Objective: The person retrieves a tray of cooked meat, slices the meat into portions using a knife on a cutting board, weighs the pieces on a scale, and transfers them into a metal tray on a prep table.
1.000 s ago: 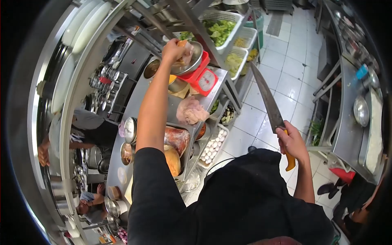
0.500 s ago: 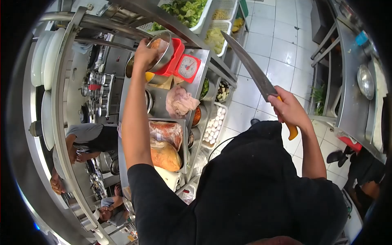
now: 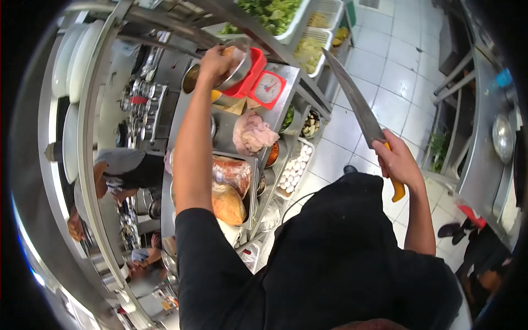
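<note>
My left hand (image 3: 215, 65) is at a metal bowl (image 3: 240, 66) with pinkish food in it, fingers bent over the rim; the bowl tilts above the red tray of a kitchen scale (image 3: 268, 88). In my right hand (image 3: 397, 159) is a large knife (image 3: 357, 102) by its yellow handle, blade pointing up and left over the floor. Pale raw meat (image 3: 253, 133) lies on the steel counter below the scale. Nearer to me, a metal tray (image 3: 250, 204) holds wrapped red meat (image 3: 231, 175) and an orange-yellow bagged piece (image 3: 226, 203).
Crates of greens (image 3: 269, 15) and pale cut vegetables (image 3: 309, 53) stand at the top. A container of eggs (image 3: 295, 169) is beside the counter. Plates (image 3: 82, 58) stack on the left shelf. Other people work beyond the shelf and at lower right. A steel counter (image 3: 478, 132) runs along the right.
The view has shifted, so the counter and scale sit farther right. My left hand remains at the bowl, and my right hand still holds the knife.
</note>
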Demonstrator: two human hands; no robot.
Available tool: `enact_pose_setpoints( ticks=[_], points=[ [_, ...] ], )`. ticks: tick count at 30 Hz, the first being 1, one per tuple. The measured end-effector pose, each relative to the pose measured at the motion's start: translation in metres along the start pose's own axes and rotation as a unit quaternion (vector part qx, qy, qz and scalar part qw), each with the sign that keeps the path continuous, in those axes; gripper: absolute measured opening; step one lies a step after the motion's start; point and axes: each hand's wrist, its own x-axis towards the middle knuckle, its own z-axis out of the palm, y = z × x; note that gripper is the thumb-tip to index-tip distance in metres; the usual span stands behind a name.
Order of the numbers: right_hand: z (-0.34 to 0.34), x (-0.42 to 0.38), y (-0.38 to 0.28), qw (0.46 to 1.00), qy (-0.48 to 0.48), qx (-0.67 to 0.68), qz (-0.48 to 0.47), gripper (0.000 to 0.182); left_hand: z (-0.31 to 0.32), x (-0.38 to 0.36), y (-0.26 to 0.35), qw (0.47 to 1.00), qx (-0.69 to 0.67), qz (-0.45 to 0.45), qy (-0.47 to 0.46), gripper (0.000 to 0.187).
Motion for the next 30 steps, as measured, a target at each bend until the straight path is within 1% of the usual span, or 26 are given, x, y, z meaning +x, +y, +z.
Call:
enact_pose_setpoints(
  ticks=[1, 2, 3, 5, 6, 7, 8, 9, 12, 13, 14, 16, 17, 18, 20, 21, 22, 23, 24, 26, 27, 28, 29, 30],
  points=[
    [0.002, 0.0, 0.001, 1.0, 0.002, 0.011, 0.012, 0.02, 0.0, -0.001, -0.007, 0.995, -0.095, -0.033, -0.018, 0.063],
    [0.004, 0.001, 0.002, 1.0, -0.009, 0.004, 0.001, 0.02, -0.008, -0.009, 0.004, 0.979, -0.19, -0.061, -0.032, 0.057],
    [0.007, 0.001, 0.003, 1.0, -0.006, 0.018, -0.001, 0.02, -0.021, -0.021, 0.014, 0.979, -0.189, -0.067, -0.015, 0.057],
    [0.014, 0.005, 0.001, 0.999, -0.023, 0.027, -0.018, 0.02, -0.055, -0.044, 0.023, 0.941, -0.318, -0.112, 0.037, 0.05],
    [0.017, 0.007, -0.002, 0.999, -0.019, 0.023, -0.012, 0.019, -0.071, -0.052, 0.015, 0.911, -0.398, -0.105, 0.042, 0.046],
    [0.021, 0.01, -0.006, 1.0, -0.018, 0.018, -0.01, 0.019, -0.087, -0.064, 0.005, 0.87, -0.486, -0.071, 0.048, 0.044],
    [0.025, 0.012, -0.011, 0.999, -0.039, 0.009, -0.027, 0.019, -0.102, -0.088, 0.001, 0.821, -0.567, -0.034, 0.056, 0.042],
    [0.031, 0.014, -0.013, 0.998, -0.048, 0.019, -0.04, 0.018, -0.117, -0.113, -0.001, 0.778, -0.623, -0.005, 0.075, 0.036],
    [0.056, 0.018, -0.026, 0.993, -0.097, 0.012, -0.071, 0.017, -0.147, -0.195, -0.03, 0.669, -0.731, 0.017, 0.134, 0.038],
    [0.064, 0.017, -0.032, 0.991, -0.105, 0.007, -0.078, 0.016, -0.152, -0.226, -0.038, 0.655, -0.74, 0.011, 0.156, 0.04],
    [0.076, 0.017, -0.037, 0.987, -0.134, -0.008, -0.083, 0.016, -0.154, -0.257, -0.052, 0.64, -0.745, 0.0, 0.189, 0.041],
    [0.102, 0.012, -0.045, 0.985, -0.149, -0.024, -0.083, 0.015, -0.156, -0.33, -0.061, 0.635, -0.731, -0.034, 0.248, 0.045],
    [0.116, 0.003, -0.05, 0.98, -0.172, -0.037, -0.091, 0.015, -0.157, -0.366, -0.077, 0.626, -0.727, -0.078, 0.273, 0.045],
    [0.131, -0.003, -0.051, 0.976, -0.193, -0.052, -0.088, 0.015, -0.154, -0.403, -0.085, 0.635, -0.702, -0.116, 0.301, 0.043],
    [0.162, -0.02, -0.048, 0.965, -0.233, -0.074, -0.093, 0.014, -0.14, -0.472, -0.114, 0.622, -0.671, -0.182, 0.36, 0.041],
    [0.178, -0.029, -0.043, 0.963, -0.242, -0.085, -0.089, 0.014, -0.129, -0.505, -0.135, 0.631, -0.647, -0.204, 0.377, 0.038],
    [0.196, -0.038, -0.037, 0.954, -0.27, -0.089, -0.09, 0.014, -0.117, -0.536, -0.152, 0.623, -0.649, -0.21, 0.383, 0.038],
    [0.214, -0.049, -0.029, 0.946, -0.295, -0.094, -0.093, 0.014, -0.104, -0.564, -0.163, 0.634, -0.598, -0.295, 0.392, 0.037],
    [0.232, -0.062, -0.023, 0.945, -0.297, -0.104, -0.092, 0.014, -0.095, -0.59, -0.17, 0.639, -0.543, -0.376, 0.395, 0.036],
    [0.269, -0.084, -0.007, 0.926, -0.336, -0.151, -0.082, 0.015, -0.07, -0.621, -0.184, 0.622, -0.528, -0.417, 0.401, 0.038],
    [0.285, -0.094, 0.002, 0.918, -0.357, -0.159, -0.067, 0.015, -0.058, -0.634, -0.199, 0.629, -0.534, -0.421, 0.376, 0.044],
    [0.3, -0.103, 0.01, 0.911, -0.375, -0.165, -0.052, 0.015, -0.047, -0.641, -0.213, 0.621, -0.546, -0.421, 0.373, 0.044],
    [0.313, -0.113, 0.017, 0.906, -0.38, -0.179, -0.041, 0.017, -0.04, -0.644, -0.215, 0.633, -0.528, -0.434, 0.363, 0.045],
    [0.325, -0.123, 0.025, 0.899, -0.377, -0.218, -0.049, 0.019, -0.033, -0.646, -0.216, 0.646, -0.51, -0.448, 0.349, 0.047]
  ],
)
